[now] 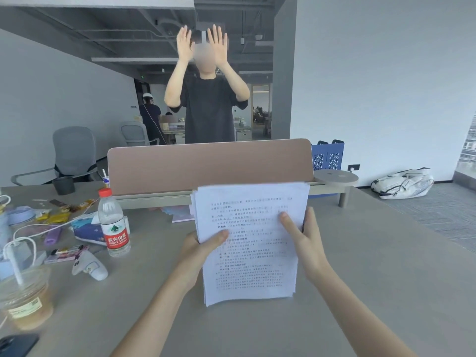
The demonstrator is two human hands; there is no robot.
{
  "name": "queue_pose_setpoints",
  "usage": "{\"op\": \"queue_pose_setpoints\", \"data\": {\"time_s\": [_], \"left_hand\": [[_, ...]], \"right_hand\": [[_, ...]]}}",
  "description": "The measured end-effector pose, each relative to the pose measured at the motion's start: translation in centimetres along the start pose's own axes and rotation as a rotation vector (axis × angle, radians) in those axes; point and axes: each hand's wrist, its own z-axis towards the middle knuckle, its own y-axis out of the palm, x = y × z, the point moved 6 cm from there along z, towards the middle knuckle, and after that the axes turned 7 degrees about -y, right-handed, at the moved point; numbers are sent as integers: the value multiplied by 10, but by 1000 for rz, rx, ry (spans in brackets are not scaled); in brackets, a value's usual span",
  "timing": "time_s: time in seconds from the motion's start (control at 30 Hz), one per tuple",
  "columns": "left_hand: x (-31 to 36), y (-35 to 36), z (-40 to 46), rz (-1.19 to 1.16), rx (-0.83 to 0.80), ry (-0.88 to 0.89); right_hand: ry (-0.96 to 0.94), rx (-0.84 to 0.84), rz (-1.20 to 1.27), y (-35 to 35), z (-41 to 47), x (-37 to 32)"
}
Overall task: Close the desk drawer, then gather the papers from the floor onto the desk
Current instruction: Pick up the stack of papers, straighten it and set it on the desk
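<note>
A stack of white printed papers (pixel 251 253) stands almost upright on its lower edge on the grey desk (pixel 360 266), in the middle of the view. My left hand (pixel 199 249) grips the stack's left edge, thumb on the front sheet. My right hand (pixel 305 237) holds the right edge, fingers behind and thumb in front. The desk drawer and the floor under the desk are out of sight.
A water bottle (pixel 114 222), a tissue pack (pixel 86 229), cables, snack wrappers and an iced drink cup (pixel 27 297) crowd the desk's left side. A pink divider panel (pixel 210 164) lines the far edge. A person (pixel 208 99) stands behind it with both hands raised. Office chairs stand at the back left.
</note>
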Motion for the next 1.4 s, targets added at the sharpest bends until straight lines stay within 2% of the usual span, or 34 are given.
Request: {"op": "queue_pose_setpoints", "data": {"time_s": [0.13, 0.3, 0.4, 0.6, 0.67, 0.8, 0.93, 1.17, 1.4], "left_hand": [[1, -5, 3, -13, 11, 11], [-30, 3, -2, 17, 8, -56], [-39, 6, -1, 20, 52, -62], [-10, 8, 11, 22, 70, 8], [-20, 11, 9, 25, 53, -23], [-66, 13, -1, 64, 59, -156], [-61, 9, 10, 58, 148, -133], [-89, 13, 5, 89, 177, -180], [-76, 53, 27, 82, 23, -246]], "right_hand": [[-33, -3, -41, -8, 12, -6], [127, -94, -15, 0, -5, 30], [191, -74, -10, 3, -14, 48], [85, -38, -68, 2, -1, 21], [67, -9, -112, -4, -3, 24], [204, -20, -84, -7, -25, 64], [187, -55, -64, -7, -17, 61], [236, -49, -123, -12, -34, 86], [266, 98, -205, -56, -9, 91]]}}
